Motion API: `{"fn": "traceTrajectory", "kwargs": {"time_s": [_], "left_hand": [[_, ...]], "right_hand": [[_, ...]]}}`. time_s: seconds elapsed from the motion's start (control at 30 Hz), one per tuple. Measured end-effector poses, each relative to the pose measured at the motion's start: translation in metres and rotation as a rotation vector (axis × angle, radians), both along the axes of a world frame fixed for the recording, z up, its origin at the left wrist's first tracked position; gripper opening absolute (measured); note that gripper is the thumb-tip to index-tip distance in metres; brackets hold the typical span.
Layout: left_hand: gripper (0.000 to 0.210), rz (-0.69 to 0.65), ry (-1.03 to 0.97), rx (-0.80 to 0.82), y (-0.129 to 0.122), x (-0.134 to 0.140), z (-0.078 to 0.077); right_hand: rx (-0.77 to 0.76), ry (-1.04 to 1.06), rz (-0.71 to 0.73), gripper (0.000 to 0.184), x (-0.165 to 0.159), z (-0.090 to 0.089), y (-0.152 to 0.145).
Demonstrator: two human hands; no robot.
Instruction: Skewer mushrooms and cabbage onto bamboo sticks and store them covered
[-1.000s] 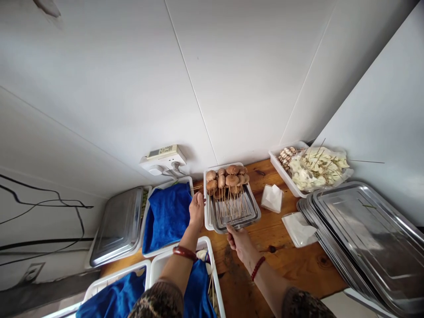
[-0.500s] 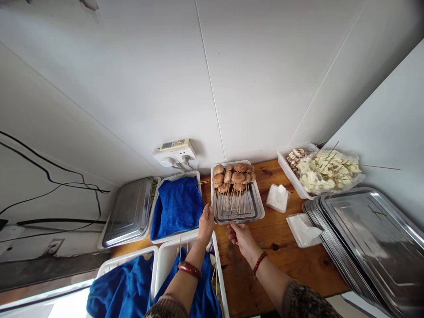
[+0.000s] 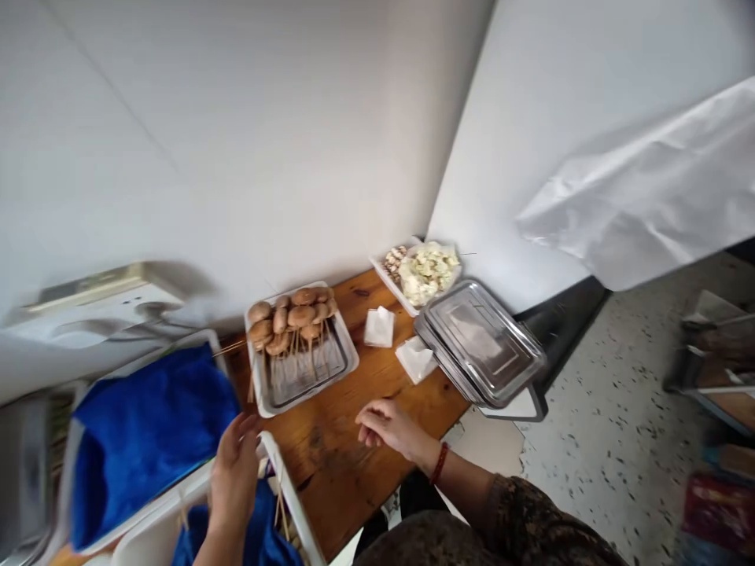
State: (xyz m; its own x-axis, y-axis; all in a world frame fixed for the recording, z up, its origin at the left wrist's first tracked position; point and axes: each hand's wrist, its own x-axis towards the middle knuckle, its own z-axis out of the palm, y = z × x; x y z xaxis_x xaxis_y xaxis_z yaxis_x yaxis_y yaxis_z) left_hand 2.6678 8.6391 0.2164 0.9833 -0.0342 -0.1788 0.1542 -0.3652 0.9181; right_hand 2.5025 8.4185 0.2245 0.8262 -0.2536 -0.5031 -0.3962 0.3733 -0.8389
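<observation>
Mushrooms on skewers point(image 3: 298, 318) lie heaped at the far end of a metal tray point(image 3: 330, 369), which sits in a white plastic tray point(image 3: 350, 363) on the wooden table. My left hand point(image 3: 233, 472), slightly blurred, is by the near left corner of that tray, over the edge of a white tub, with loosely bent fingers and nothing seen in them. My right hand point(image 3: 392, 428) hangs over the bare wood to the right, clear of the tray. Its fingers curl loosely and I see nothing in them.
Blue cloths point(image 3: 159, 436) cover tubs at the left. Two packs of white tissues point(image 3: 379, 326) lie right of the mushrooms. Behind stands a white tub with cut pale vegetables point(image 3: 430, 271). Stacked metal trays point(image 3: 487, 342) rest at the table's right end, beside the speckled floor point(image 3: 613, 424).
The view has swung to the right, bringing the floor into sight. My right hand has drawn away from the tray's front edge, and my left hand has moved back from its left side.
</observation>
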Motion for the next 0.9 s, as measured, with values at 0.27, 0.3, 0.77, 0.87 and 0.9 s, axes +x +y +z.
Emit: {"fn": "traceTrajectory", "kwargs": {"time_s": [0.27, 0.3, 0.77, 0.87, 0.9], "left_hand": [[0.063, -0.297, 0.290, -0.121, -0.071, -0.102, 0.032], [0.065, -0.326, 0.300, -0.130, -0.082, -0.112, 0.032], [0.067, -0.401, 0.318, -0.141, -0.116, -0.149, 0.050], [0.067, -0.405, 0.325, -0.158, -0.124, -0.153, 0.051], [0.067, -0.417, 0.325, -0.158, -0.128, -0.154, 0.051]], "right_hand": [[-1.239, 0.153, -0.127, 0.020, -0.101, 0.021, -0.163], [-1.285, 0.179, -0.117, 0.017, -0.105, 0.017, -0.173], [-1.682, 0.191, 0.052, 0.019, -0.141, 0.049, -0.185], [-1.721, 0.153, 0.063, 0.019, -0.155, 0.064, -0.178], [-1.729, 0.144, 0.069, 0.020, -0.159, 0.067, -0.175]]}}
